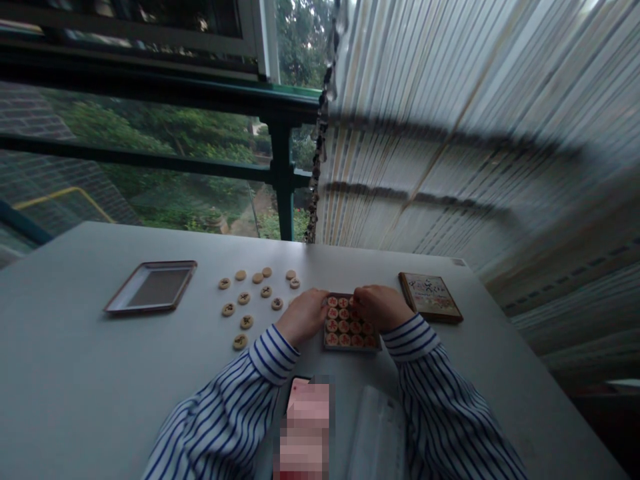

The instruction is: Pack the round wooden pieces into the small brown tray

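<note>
Red-marked discs (343, 326) in rows inside the small tray (351, 348), between both hands. Left hand (304, 316) curled at its far-left corner, right hand (383, 308) curled over its far-right; I can't tell whether either grips anything. Looks like seating discs; next calls, I judge, for light fingertips. Dark-marked discs (243, 298) loose, left of left hand.

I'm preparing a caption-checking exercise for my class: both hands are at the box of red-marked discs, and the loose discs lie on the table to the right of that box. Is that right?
Not quite: the loose discs lie on the table to the left of the box, as the head view shows. The rest stands.
</note>
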Motion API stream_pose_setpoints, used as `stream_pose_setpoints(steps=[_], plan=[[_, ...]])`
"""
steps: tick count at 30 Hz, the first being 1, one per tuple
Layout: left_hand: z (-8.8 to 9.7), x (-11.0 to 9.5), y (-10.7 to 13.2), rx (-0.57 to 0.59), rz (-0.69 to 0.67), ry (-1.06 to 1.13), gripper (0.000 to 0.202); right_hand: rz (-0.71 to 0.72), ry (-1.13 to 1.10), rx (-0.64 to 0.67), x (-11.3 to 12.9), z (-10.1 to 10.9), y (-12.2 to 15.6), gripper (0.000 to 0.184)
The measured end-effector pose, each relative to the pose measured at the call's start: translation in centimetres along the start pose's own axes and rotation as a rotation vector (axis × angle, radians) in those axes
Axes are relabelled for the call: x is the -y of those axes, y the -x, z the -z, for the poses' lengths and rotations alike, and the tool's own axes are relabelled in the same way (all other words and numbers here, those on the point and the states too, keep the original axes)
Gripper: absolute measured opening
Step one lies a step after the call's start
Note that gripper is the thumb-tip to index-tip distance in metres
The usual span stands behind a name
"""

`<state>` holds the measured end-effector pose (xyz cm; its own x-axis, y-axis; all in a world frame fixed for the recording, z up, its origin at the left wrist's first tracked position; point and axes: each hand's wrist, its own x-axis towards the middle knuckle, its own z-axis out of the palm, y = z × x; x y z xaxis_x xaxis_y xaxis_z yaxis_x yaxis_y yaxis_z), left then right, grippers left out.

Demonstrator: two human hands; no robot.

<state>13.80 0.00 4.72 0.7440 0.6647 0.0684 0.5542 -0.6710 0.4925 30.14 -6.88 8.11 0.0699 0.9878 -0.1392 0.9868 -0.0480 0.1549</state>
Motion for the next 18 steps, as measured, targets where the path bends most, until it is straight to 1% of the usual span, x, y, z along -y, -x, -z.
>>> stream_pose_setpoints(steps=[6, 10, 15, 18], plan=[[0.17, -0.33, -0.07, 0.033, -0.011, 0.002, 0.029, 0.013, 0.01, 0.004, 0.22, -0.09, 0.03, 0.029], [0.27, -0.49, -0.06, 0.064, 0.007, 0.031, 0.028, 0.025, 0.015, 0.0, 0.26, -0.1, 0.02, 0.027], [0.37, -0.61, 0.01, 0.066, 0.018, 0.041, 0.028, 0.005, 0.018, 0.03, 0.41, 0.16, 0.06, 0.027], [0.38, -0.64, 0.01, 0.073, 0.018, 0.038, 0.028, 0.01, 0.017, 0.023, 0.47, 0.18, 0.09, 0.027]])
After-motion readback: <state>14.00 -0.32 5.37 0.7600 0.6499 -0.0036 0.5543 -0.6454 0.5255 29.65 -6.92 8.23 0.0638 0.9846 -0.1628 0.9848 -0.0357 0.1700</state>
